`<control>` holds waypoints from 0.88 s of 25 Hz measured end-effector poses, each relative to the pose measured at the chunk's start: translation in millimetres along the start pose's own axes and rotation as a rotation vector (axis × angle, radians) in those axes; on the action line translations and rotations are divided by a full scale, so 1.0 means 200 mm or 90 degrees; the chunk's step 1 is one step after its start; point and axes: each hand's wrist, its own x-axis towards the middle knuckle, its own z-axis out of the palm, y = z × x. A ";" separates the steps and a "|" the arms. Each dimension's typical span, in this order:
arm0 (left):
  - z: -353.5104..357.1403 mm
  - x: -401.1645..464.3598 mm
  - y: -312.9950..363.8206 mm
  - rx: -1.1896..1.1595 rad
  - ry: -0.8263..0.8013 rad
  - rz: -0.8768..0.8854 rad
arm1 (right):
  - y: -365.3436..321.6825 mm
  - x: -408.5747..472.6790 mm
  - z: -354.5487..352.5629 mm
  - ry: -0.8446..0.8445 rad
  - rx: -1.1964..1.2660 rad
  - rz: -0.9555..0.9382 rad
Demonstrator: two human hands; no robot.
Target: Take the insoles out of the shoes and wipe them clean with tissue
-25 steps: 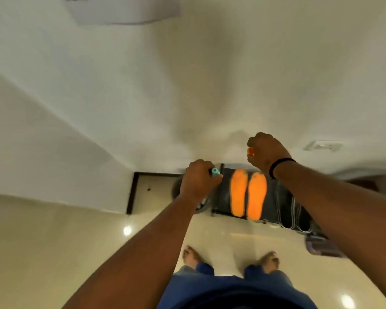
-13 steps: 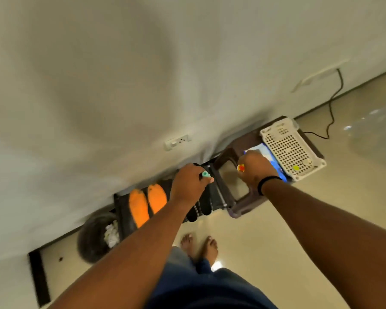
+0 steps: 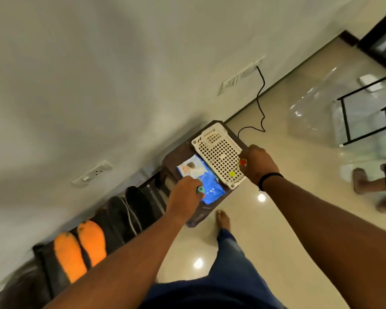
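A single head-worn wide-angle camera looks steeply down from standing height, rolled so the wall's foot runs diagonally. Both forearms reach away from the lens toward a brown stool (image 3: 176, 157) near mid-frame; the floor (image 3: 288, 197) fills the right side.

No text can be read; the blue tissue pack (image 3: 201, 181) bears a print too blurred to make out.

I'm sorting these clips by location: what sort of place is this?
Probably a home, near a shoe-storage spot: a shoe rack with orange insoles along the wall, wall sockets, a glossy tiled floor, and a barefoot person.
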 end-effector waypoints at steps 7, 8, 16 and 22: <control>0.50 0.54 0.30 -0.088 0.042 -0.202 | 0.47 0.60 0.28 -0.105 0.034 -0.096; 0.56 0.59 0.32 -0.088 0.045 -0.214 | 0.51 0.65 0.33 -0.116 0.028 -0.101; 0.91 1.02 0.31 -0.035 0.049 -0.284 | 0.64 0.99 0.64 -0.155 -0.075 -0.245; 1.01 1.07 0.26 0.033 -0.017 -0.269 | 0.65 1.01 0.81 -0.172 -0.200 -0.294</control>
